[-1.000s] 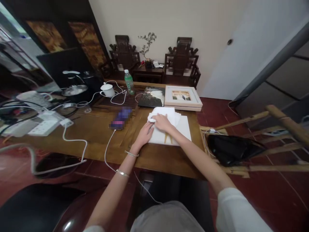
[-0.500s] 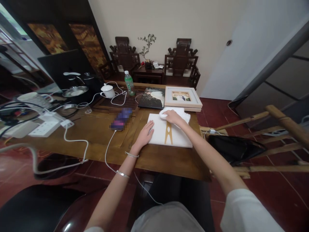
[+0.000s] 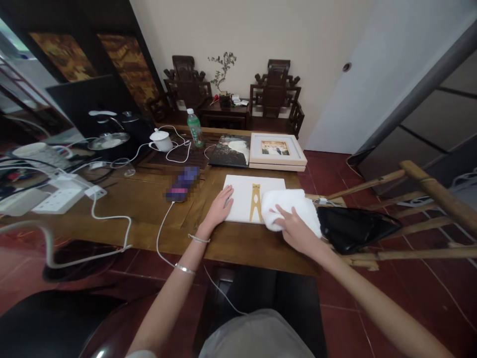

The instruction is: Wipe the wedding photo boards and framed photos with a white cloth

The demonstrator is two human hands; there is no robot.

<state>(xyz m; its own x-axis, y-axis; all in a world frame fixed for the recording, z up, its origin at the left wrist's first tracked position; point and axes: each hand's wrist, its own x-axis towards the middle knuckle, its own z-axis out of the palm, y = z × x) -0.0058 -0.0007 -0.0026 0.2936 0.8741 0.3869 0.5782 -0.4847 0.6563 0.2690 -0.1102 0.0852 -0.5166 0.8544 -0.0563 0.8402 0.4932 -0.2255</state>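
Note:
A white canvas panel with a gold clothespin-like shape lies flat on the wooden table. My left hand rests flat on its left edge, fingers stretched out. My right hand presses a folded white cloth onto the panel's near right corner, fingers laid over the cloth.
A framed photo and a dark picture lie behind the panel. A phone on a white cable, a green bottle, a lidded cup, power strips and kettles sit to the left. A black bag rests on a bamboo frame at right.
My right hand has dragged the cloth from the panel's far edge across to its near right corner, uncovering most of the panel. My left hand has stayed on the left edge.

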